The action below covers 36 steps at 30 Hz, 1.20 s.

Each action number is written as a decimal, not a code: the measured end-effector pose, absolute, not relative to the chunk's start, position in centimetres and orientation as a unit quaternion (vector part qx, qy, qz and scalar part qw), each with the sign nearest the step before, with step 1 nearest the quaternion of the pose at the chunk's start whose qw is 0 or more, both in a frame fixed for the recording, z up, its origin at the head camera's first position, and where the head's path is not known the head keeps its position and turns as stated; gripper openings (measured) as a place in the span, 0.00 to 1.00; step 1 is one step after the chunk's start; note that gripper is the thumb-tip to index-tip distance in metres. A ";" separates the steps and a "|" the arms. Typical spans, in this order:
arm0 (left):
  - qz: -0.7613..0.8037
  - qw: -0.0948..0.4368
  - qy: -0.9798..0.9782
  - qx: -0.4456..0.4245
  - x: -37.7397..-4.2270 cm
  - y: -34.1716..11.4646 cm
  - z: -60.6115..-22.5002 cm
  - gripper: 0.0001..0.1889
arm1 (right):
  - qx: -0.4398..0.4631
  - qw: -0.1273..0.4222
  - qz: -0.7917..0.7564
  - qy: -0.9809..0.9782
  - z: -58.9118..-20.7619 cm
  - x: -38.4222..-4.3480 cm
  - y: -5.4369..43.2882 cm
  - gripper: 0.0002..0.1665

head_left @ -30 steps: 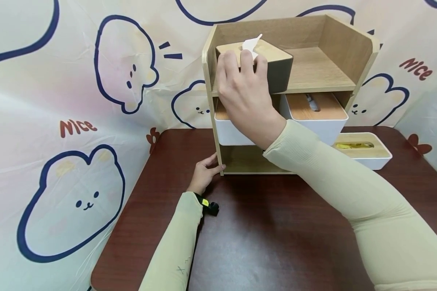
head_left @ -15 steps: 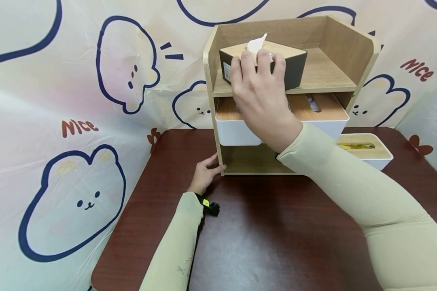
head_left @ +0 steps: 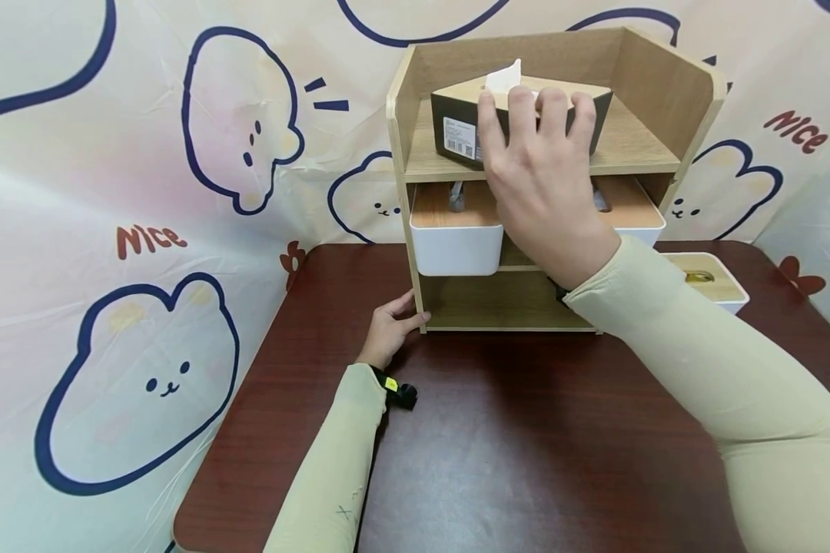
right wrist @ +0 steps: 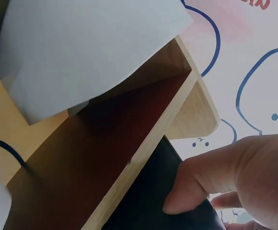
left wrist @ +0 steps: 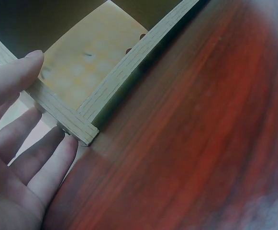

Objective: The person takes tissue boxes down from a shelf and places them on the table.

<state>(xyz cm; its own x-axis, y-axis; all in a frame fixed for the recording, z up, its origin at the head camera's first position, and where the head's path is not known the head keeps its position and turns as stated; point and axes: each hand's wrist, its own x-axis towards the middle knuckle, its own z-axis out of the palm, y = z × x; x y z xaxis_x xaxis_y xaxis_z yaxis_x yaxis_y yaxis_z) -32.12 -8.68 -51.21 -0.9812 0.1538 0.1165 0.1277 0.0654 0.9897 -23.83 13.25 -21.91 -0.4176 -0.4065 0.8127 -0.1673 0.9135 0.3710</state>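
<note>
A tissue box [head_left: 459,115] with dark sides and a light wood-look top is on the top level of a wooden desk shelf [head_left: 650,142]. A white tissue [head_left: 505,77] sticks up from it. My right hand [head_left: 546,184] grips the box from the front, fingers over its top edge; in the right wrist view the thumb lies on the dark side [right wrist: 153,184]. My left hand [head_left: 385,332] holds the lower front edge of the shelf's left panel. The left wrist view shows its thumb inside the panel [left wrist: 57,105] and its fingers outside.
Below the box, a white bin [head_left: 456,251] with a wood-look lid stands in the middle level, and another white bin [head_left: 639,219] is partly behind my right hand. A third white bin [head_left: 715,278] sits on the dark red table [head_left: 484,461] to the right. A patterned cloth [head_left: 145,138] hangs behind.
My right hand has moved right with the tissue box, which has turned so its labelled side faces front. The left hand has stayed on the shelf panel.
</note>
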 end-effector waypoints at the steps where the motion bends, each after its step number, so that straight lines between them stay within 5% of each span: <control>1: 0.677 0.008 0.730 0.096 -32.1 -8.7 -51.2 0.32 | 0.173 0.514 -0.119 -0.832 -21.8 -23.8 13.4 0.28; 36: 0.661 0.011 0.744 0.094 -32.0 -8.8 -51.1 0.33 | 0.198 0.527 -0.117 -0.818 -20.7 -24.1 19.1 0.22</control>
<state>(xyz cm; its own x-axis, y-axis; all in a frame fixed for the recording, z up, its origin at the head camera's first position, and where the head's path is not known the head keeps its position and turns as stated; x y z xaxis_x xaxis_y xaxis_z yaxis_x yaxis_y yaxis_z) -32.02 -8.77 -51.06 -0.9822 0.1546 0.1069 0.1243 0.1074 0.9864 -24.08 19.07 -20.72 -0.3651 -0.4479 0.8161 -0.2012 0.8939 0.4006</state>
